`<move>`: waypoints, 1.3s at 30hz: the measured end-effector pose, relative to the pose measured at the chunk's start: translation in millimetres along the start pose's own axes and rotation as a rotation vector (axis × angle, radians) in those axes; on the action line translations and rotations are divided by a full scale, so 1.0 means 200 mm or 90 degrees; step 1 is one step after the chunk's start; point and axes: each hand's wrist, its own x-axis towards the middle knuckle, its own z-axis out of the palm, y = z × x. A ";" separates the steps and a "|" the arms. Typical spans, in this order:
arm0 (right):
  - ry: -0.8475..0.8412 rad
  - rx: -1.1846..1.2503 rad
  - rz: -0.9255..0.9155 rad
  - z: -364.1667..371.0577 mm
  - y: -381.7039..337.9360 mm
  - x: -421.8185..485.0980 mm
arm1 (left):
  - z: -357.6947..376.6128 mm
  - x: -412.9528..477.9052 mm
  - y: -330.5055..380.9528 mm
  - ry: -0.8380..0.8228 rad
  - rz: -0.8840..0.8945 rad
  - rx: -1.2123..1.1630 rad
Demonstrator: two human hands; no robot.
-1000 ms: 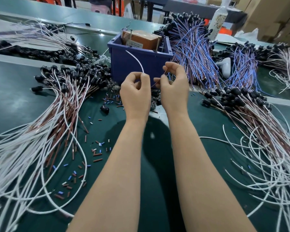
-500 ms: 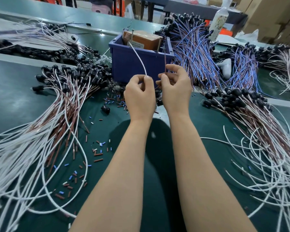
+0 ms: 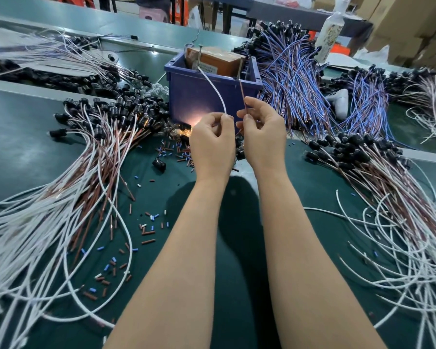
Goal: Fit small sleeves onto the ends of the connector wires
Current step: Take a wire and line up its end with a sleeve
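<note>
While both hang close together, our left hand (image 3: 213, 144) pinches one thin white wire (image 3: 215, 89), our right hand (image 3: 264, 137) one thin brown wire (image 3: 242, 94)

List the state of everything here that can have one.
left hand, pinching the white wire
right hand, pinching the brown wire
white wire, held, arcing upward
brown wire, held, nearly upright
blue bin, open-topped, cardboard box inside
loose sleeves, scattered on the mat
bottle, upright
</note>
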 end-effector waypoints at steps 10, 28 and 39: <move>-0.029 0.075 0.052 -0.02 0.01 0.01 | 0.06 -0.04 0.00 -0.026 0.010 0.093; -0.018 0.124 0.069 -0.03 0.03 0.01 | 0.07 -0.03 0.00 0.048 0.026 0.093; -0.025 0.118 0.061 -0.03 0.03 0.01 | 0.07 -0.03 -0.01 0.056 0.017 0.073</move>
